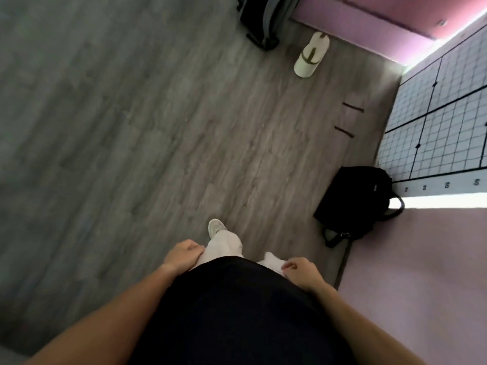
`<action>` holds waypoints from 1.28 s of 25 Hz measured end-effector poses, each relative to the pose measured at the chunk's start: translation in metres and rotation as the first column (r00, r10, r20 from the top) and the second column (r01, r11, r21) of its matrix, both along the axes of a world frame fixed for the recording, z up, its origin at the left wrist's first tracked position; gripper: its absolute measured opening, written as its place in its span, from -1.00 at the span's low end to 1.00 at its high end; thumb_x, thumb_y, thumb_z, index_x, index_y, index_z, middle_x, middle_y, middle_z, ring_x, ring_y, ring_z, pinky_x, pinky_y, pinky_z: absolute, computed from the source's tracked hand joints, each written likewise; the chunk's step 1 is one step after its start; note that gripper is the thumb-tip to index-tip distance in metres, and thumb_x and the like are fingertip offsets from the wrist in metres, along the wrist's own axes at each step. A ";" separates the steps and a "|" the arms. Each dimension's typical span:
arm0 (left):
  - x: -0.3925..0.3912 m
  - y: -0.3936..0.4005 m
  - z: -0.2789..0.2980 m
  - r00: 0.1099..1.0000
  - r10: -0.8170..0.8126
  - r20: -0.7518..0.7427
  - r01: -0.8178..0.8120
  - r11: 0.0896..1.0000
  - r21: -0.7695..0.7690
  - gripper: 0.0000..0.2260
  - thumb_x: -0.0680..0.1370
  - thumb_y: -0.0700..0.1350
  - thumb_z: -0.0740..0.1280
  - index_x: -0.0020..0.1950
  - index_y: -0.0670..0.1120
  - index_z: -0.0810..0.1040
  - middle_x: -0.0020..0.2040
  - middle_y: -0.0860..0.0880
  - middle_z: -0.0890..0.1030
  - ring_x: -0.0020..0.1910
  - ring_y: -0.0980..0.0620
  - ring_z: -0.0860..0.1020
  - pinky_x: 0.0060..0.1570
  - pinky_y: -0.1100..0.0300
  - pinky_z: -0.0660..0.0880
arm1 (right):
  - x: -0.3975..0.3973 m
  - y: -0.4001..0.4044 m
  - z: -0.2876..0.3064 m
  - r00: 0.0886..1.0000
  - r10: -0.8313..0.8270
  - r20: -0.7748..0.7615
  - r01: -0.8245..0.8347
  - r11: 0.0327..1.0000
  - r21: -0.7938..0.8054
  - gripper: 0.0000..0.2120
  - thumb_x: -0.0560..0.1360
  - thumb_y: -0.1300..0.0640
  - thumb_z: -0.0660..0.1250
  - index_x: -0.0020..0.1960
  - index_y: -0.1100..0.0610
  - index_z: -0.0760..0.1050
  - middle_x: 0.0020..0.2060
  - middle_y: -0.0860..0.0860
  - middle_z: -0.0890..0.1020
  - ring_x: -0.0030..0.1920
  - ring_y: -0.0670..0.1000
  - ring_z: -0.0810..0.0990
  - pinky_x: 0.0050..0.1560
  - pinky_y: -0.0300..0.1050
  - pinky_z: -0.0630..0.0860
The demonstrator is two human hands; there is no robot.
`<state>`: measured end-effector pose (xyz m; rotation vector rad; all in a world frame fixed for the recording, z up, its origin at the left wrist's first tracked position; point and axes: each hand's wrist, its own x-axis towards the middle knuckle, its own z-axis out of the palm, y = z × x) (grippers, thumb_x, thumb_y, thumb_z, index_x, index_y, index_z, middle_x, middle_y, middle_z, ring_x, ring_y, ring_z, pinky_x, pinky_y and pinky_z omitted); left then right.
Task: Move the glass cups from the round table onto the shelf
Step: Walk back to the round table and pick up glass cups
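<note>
No glass cup, round table or shelf shows in the head view. I look straight down at a grey wood-pattern floor (158, 127). My left hand (183, 255) hangs by my hip with its fingers curled and nothing in it. My right hand (300, 270) hangs at the other side, fingers loosely curled, also holding nothing. Between them are my black top and light trousers, with one pale shoe (216, 227) stepping forward.
A black bag (355, 204) lies on the floor against the pink wall (421, 272) at right. Farther ahead are a white cap (312, 55) and a dark backpack (263, 19). A white gridded panel (442, 122) is at upper right. Two short dark marks (347, 119) are on the floor.
</note>
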<state>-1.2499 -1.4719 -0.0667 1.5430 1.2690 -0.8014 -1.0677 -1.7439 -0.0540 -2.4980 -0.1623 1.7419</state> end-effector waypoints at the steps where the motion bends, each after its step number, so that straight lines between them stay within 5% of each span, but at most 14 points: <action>1: 0.006 0.017 0.001 1.000 -0.001 0.029 0.002 1.000 -0.023 -0.85 0.56 0.03 0.32 -0.04 -0.02 0.61 -0.04 -0.01 0.67 -0.09 0.02 0.61 -0.07 0.16 0.49 | 0.012 0.018 0.002 0.997 -0.016 0.078 0.015 1.000 0.017 -0.81 0.48 0.10 0.25 -0.06 -0.05 0.64 -0.01 -0.05 0.68 0.08 0.03 0.61 0.13 -0.10 0.51; 4: 0.031 0.070 0.007 0.995 0.004 0.102 -0.001 0.999 -0.032 -0.83 0.59 -0.02 0.29 0.03 -0.10 0.59 -0.10 -0.07 0.66 -0.22 0.00 0.58 -0.33 0.24 0.43 | 0.050 0.074 0.007 0.980 -0.076 0.184 0.059 0.994 0.093 -0.84 0.49 0.07 0.28 -0.08 -0.03 0.64 -0.12 -0.08 0.67 0.02 0.01 0.61 0.04 -0.14 0.47; 7: 0.055 0.120 0.010 0.980 0.109 0.164 -0.115 0.993 0.028 -0.83 0.61 -0.05 0.29 0.03 -0.14 0.58 -0.14 -0.09 0.62 -0.23 -0.04 0.57 -0.37 0.23 0.39 | 0.081 0.136 0.007 0.981 -0.081 0.177 0.056 0.989 0.139 -0.87 0.47 0.05 0.31 -0.16 -0.07 0.63 -0.21 -0.18 0.65 -0.05 -0.06 0.60 -0.03 -0.18 0.43; 13: 0.092 0.171 -0.008 0.979 0.161 0.128 -0.157 0.987 -0.035 -0.86 0.60 -0.02 0.30 -0.08 -0.07 0.53 -0.23 -0.02 0.60 -0.30 -0.02 0.56 -0.42 0.24 0.40 | 0.128 0.243 -0.013 0.977 0.194 0.089 -0.205 0.967 0.149 -0.83 0.48 0.08 0.27 -0.09 -0.08 0.63 -0.10 -0.12 0.66 -0.06 -0.08 0.55 -0.02 -0.23 0.36; 17: 0.143 0.226 -0.013 0.986 0.138 0.096 -0.134 0.990 -0.044 -0.78 0.58 -0.07 0.29 -0.26 -0.05 0.48 -0.30 0.00 0.56 -0.30 0.00 0.54 -0.23 0.08 0.51 | 0.205 0.347 -0.019 0.976 0.190 0.104 -0.209 0.952 0.224 -0.84 0.47 0.08 0.26 -0.15 -0.08 0.61 -0.17 -0.15 0.65 -0.08 -0.06 0.58 -0.06 -0.20 0.41; 25: 0.256 0.406 0.020 0.914 0.331 0.234 -0.373 0.914 0.163 -0.89 0.56 -0.01 0.35 -0.13 -0.01 0.58 -0.21 0.01 0.64 -0.24 0.04 0.58 -0.14 0.17 0.46 | 0.351 0.522 0.003 0.839 0.512 0.181 -0.537 0.834 0.127 -0.75 0.48 0.04 0.24 -0.01 0.10 0.66 -0.01 0.04 0.70 0.07 0.13 0.63 0.10 0.00 0.56; 30: 0.298 0.495 0.010 0.884 0.427 0.189 -0.442 0.896 0.044 -0.89 0.54 0.03 0.34 -0.06 0.01 0.59 -0.18 0.01 0.66 -0.24 0.06 0.59 -0.25 0.20 0.48 | 0.380 0.622 -0.003 0.788 0.597 0.151 -0.614 0.777 0.137 -0.72 0.54 0.12 0.20 0.06 0.23 0.62 0.02 0.12 0.67 0.07 0.17 0.61 0.14 0.07 0.55; 32: 0.315 0.543 0.001 0.895 0.409 0.179 -0.419 0.907 0.025 -0.87 0.54 0.05 0.33 -0.02 0.03 0.59 -0.12 0.03 0.67 -0.15 0.07 0.61 -0.12 0.16 0.51 | 0.389 0.664 -0.010 0.772 0.625 0.119 -0.636 0.760 0.134 -0.73 0.55 0.13 0.20 0.02 0.27 0.59 -0.02 0.14 0.65 0.05 0.18 0.60 0.16 0.07 0.54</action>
